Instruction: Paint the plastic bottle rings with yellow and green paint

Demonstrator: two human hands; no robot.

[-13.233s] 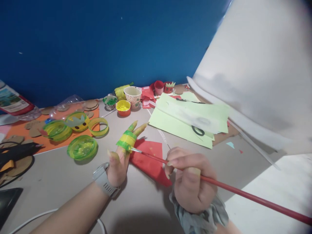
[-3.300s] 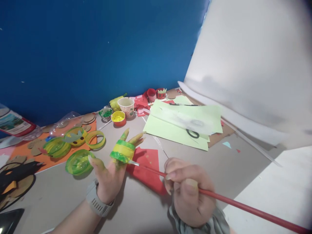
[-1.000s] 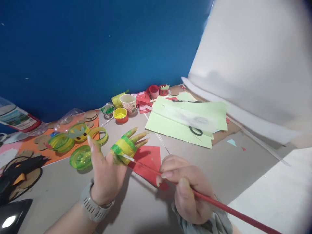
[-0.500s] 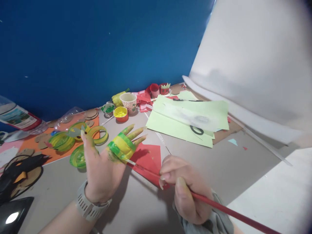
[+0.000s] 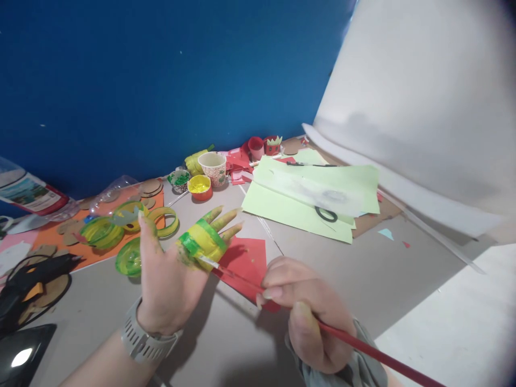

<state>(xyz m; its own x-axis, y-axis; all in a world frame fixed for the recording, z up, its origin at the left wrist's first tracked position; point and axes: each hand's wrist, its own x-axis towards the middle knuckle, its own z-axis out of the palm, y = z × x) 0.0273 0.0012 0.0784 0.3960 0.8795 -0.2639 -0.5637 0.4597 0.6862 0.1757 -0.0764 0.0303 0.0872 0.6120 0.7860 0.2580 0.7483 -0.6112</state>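
Note:
My left hand point(image 5: 173, 274) is raised over the table with its paint-stained fingers stretched out through a yellow-and-green painted ring point(image 5: 201, 243). My right hand point(image 5: 308, 314) grips a long red paintbrush point(image 5: 355, 344). The brush tip touches the ring's lower edge. A red paper sheet point(image 5: 248, 263) lies on the table under both hands.
Green and yellow plastic rings point(image 5: 129, 257) lie at the left on an orange sheet point(image 5: 97, 247). Paint cups point(image 5: 199, 185) and a paper cup point(image 5: 213, 166) stand by the blue wall. Light green papers point(image 5: 310, 196) with scissors point(image 5: 326, 214) lie to the right. A large white sheet point(image 5: 423, 107) stands at right.
My left hand has turned, showing more of its back, and the brush tip keeps working along the ring's lower edge. The view shifted slightly.

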